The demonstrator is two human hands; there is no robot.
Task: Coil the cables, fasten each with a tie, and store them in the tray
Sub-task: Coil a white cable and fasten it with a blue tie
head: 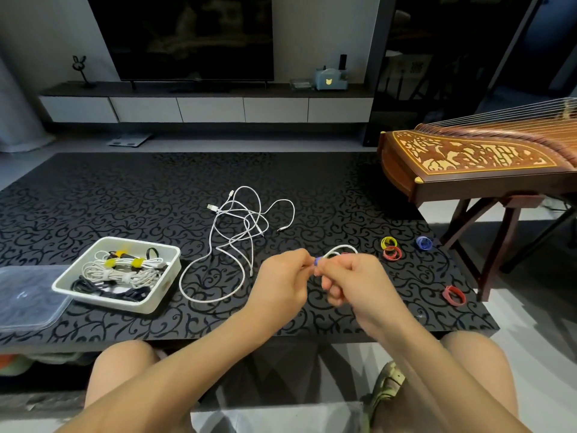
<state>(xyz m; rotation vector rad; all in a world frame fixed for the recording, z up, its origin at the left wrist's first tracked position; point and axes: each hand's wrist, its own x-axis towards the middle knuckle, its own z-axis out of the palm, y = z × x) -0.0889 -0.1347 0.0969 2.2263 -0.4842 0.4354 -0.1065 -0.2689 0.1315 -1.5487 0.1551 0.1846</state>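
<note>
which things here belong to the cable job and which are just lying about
Job: coiled white cable in right hand, blue tie at left hand, loose white cables, spare ties, tray.
Lying about: zither, television, floor scale.

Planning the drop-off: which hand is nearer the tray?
Left. The left hand is to the right of the tray, apart from it. The right hand is farther right, beyond the left. Both grip the cable.

We read no text, number or brand anywhere. Pale marks [412, 67] on dark cabinet [459, 39]: too blurred for us to read. Yellow cat-face emblem [328, 81] on blue box [337, 77], right end of shelf [187, 90]: sign only, no letters.
</note>
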